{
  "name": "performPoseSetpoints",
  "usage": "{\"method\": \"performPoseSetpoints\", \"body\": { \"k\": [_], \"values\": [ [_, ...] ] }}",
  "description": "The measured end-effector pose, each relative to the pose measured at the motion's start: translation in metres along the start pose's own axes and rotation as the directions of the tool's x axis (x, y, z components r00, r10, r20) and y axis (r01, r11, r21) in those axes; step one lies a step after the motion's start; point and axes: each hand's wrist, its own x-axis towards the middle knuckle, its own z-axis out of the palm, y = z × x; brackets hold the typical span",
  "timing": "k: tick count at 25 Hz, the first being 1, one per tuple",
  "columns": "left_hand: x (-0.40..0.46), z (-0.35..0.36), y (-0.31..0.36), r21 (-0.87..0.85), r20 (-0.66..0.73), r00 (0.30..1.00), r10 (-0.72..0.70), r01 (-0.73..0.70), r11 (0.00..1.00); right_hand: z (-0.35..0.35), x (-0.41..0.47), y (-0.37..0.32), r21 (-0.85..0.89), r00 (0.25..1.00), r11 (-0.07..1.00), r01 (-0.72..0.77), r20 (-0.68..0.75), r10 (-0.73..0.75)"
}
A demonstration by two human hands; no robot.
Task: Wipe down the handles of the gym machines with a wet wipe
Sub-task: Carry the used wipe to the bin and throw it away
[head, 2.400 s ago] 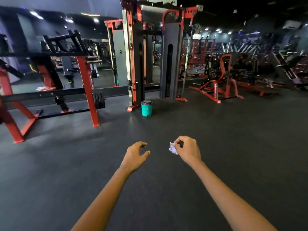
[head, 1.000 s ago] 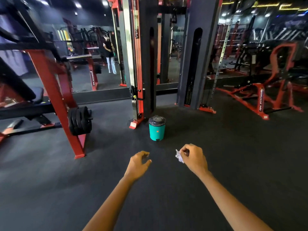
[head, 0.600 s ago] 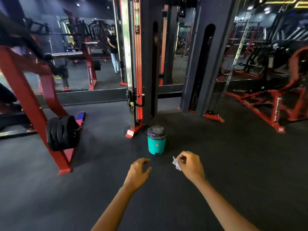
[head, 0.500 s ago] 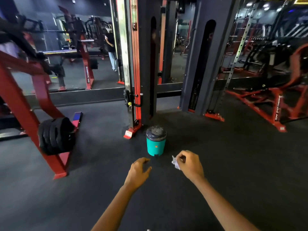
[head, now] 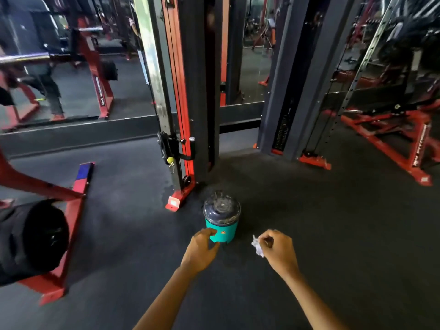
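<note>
My right hand (head: 277, 250) pinches a crumpled white wet wipe (head: 257, 247) in front of me, low over the dark floor. My left hand (head: 201, 251) is held out beside it, fingers loosely curled and holding nothing. Just ahead of both hands stands a small teal bin (head: 221, 231) with a dark domed lid (head: 221, 208); my left fingertips overlap its lower left side in view. Behind the bin rises a red and black cable machine (head: 183, 91) with a black handle (head: 188, 152) hanging low on its column.
A red rack leg with black weight plates (head: 33, 239) stands at the left. A second dark weight-stack column (head: 292, 103) stands at centre right, and a red machine frame (head: 392, 139) lies farther right. A mirror wall runs behind. Dark rubber floor (head: 345, 246) spreads around me.
I have moved closer to the teal bin and cable machine, which now loom larger. Both hands keep their pose, the right still pinching the wipe.
</note>
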Motion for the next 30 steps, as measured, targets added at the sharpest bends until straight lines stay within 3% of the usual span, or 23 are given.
{"method": "performPoseSetpoints", "body": {
  "k": [6, 8, 12, 17, 23, 30],
  "values": [
    [0.16, 0.033, -0.051, 0.052, 0.036, 0.994, -0.105, 0.103, 0.993, 0.087, 0.164, 0.046, 0.036, 0.992, 0.997, -0.075, 0.107, 0.071],
    [0.175, 0.037, -0.058, 0.095, 0.043, 0.992, -0.115, 0.111, 0.989, 0.101, 0.181, 0.051, 0.056, 0.986, 0.994, -0.092, 0.145, 0.083],
    [0.314, 0.097, -0.133, 0.111, 0.035, 0.991, -0.131, 0.127, 0.986, 0.185, 0.298, 0.124, 0.064, 0.965, 0.977, -0.205, 0.181, 0.19],
    [0.431, 0.18, -0.224, 0.189, 0.105, 0.989, -0.108, 0.087, 0.978, 0.291, 0.379, 0.203, 0.103, 0.951, 0.967, -0.235, 0.232, 0.206],
    [0.484, 0.259, -0.295, 0.343, 0.271, 0.962, -0.028, -0.069, 0.937, 0.384, 0.427, 0.264, 0.09, 0.96, 0.989, -0.114, 0.266, 0.086],
    [0.501, 0.307, -0.33, 0.652, 0.384, 0.921, -0.065, -0.221, 0.725, 0.42, 0.432, 0.307, 0.079, 0.983, 0.997, -0.011, 0.183, -0.003]
  ]
}}
